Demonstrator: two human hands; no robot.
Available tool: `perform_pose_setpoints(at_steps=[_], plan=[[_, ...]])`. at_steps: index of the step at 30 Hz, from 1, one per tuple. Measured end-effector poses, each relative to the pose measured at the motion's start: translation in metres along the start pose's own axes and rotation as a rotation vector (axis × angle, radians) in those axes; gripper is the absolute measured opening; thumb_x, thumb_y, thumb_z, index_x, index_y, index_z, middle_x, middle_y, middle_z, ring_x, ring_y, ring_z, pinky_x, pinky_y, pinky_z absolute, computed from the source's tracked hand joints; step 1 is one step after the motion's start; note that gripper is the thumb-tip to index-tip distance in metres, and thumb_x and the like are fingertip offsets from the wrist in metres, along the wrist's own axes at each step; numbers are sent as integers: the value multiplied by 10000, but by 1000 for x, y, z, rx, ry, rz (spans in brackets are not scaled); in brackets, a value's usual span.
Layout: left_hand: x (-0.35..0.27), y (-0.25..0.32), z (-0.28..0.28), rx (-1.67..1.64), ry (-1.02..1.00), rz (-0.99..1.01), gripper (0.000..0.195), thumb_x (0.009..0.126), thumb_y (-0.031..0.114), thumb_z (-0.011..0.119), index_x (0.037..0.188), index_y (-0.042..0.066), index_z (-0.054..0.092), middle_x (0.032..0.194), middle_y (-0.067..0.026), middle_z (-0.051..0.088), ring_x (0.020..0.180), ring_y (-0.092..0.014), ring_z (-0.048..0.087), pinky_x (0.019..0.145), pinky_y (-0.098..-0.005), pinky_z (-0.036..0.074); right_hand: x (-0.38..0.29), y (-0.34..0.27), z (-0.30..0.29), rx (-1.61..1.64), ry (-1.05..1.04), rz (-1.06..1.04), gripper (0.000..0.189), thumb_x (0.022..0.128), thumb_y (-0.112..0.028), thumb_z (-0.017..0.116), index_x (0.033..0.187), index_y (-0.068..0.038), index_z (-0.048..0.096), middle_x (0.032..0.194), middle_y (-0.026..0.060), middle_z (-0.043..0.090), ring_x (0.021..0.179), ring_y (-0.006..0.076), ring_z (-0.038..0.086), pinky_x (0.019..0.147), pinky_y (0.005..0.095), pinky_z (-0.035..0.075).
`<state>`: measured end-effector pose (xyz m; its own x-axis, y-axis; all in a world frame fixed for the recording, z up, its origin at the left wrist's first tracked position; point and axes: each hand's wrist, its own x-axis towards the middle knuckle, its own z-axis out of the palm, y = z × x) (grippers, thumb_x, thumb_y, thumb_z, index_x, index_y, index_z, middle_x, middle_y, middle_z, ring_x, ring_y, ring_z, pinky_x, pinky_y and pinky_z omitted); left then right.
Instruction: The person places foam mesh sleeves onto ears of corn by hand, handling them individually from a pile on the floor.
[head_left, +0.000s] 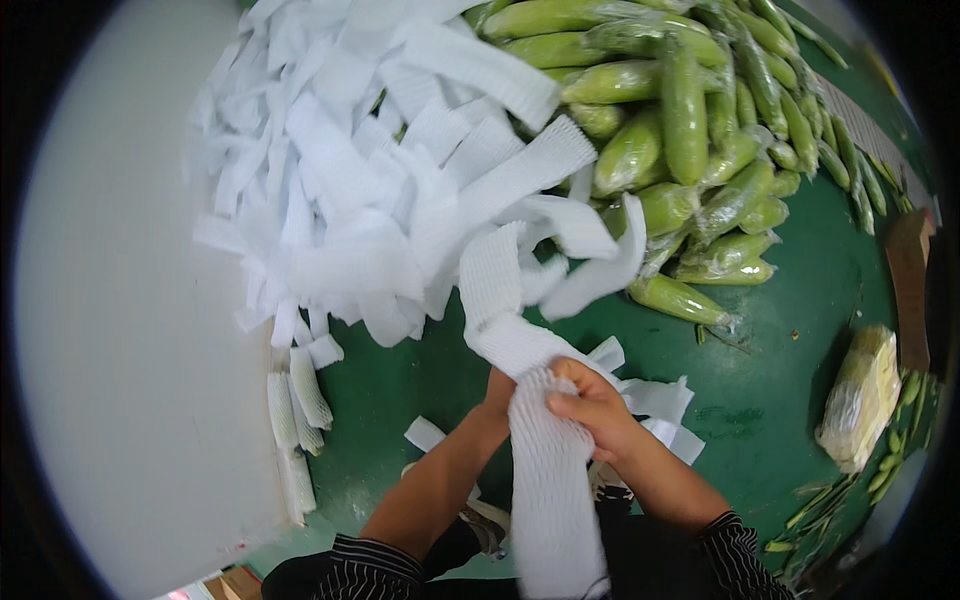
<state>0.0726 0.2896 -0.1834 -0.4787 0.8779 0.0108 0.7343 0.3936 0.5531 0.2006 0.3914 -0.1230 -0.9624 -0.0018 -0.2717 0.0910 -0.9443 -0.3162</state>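
A long white foam net sleeve hangs down in front of my body. My right hand pinches its upper part between thumb and fingers. My left hand is at the sleeve's left side; its fingers are hidden behind the foam, so its hold cannot be made out. Another foam net strip bends up and away just above both hands. Beyond it spreads a large heap of white foam net sleeves. A few loose foam pieces lie by my right wrist.
Long green vegetables in clear film are piled at the far right on the green surface. Several sleeved vegetables lie beside a pale board at left. A roll in clear film and a brown wooden piece are at right.
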Motion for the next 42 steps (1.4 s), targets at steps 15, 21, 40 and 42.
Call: perform_pose_setpoints(at_steps=[15, 21, 40, 42], plan=[[-6, 55, -26, -610, 153, -150, 292, 846, 28, 605, 1113, 125, 670, 1144, -73, 637, 885, -232, 650, 774, -287, 510, -19, -49, -19, -202, 193, -65, 334, 939, -124, 620, 1265, -91, 552, 1157, 57, 629, 996, 138, 623, 863, 294, 510], [-37, 45, -9, -1419, 67, -494, 577, 955, 242, 527, 1442, -15, 355, 1475, -117, 341, 1331, -231, 381, 1088, -377, 321, 25, -47, -34, -87, 333, -171, 259, 979, -112, 544, 1228, -52, 583, 1075, 89, 673, 901, 175, 672, 804, 315, 562], [-17, -47, 111, -1506, 859, -719, 342, 976, 128, 542, 1299, 47, 464, 1265, -96, 558, 1147, -232, 558, 987, -389, 465, 94, 41, -159, -875, 642, -193, 281, 971, -165, 544, 1131, 46, 638, 1052, 90, 681, 924, 154, 596, 852, 273, 458], [-1, -55, 108, -1575, 820, -803, 313, 947, 41, 548, 1252, 1, 492, 1179, -95, 592, 1062, -197, 583, 916, -319, 481, 106, 37, -155, -866, 630, -200, 302, 1011, -227, 528, 1134, 15, 660, 1075, 66, 676, 935, 119, 578, 853, 243, 449]])
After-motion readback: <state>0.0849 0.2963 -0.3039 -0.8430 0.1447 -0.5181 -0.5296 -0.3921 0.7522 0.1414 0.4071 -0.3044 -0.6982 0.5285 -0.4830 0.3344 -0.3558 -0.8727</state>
